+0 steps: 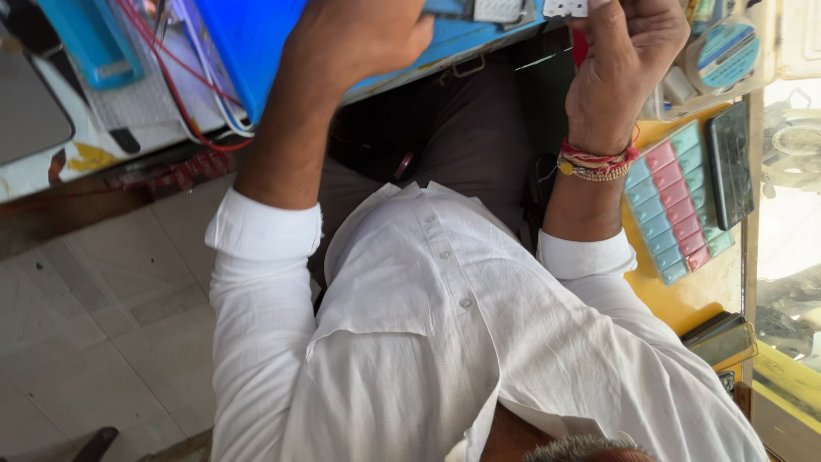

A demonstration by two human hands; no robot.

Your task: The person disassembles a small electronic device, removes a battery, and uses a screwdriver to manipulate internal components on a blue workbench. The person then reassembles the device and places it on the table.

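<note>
Beside right hand [629,64], compartmented box [677,201]

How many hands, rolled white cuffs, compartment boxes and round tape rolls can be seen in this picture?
Hands: 2, the left hand and the right hand
Rolled white cuffs: 2
Compartment box, pink and teal: 1
Round tape roll: 1
Total: 6
</note>
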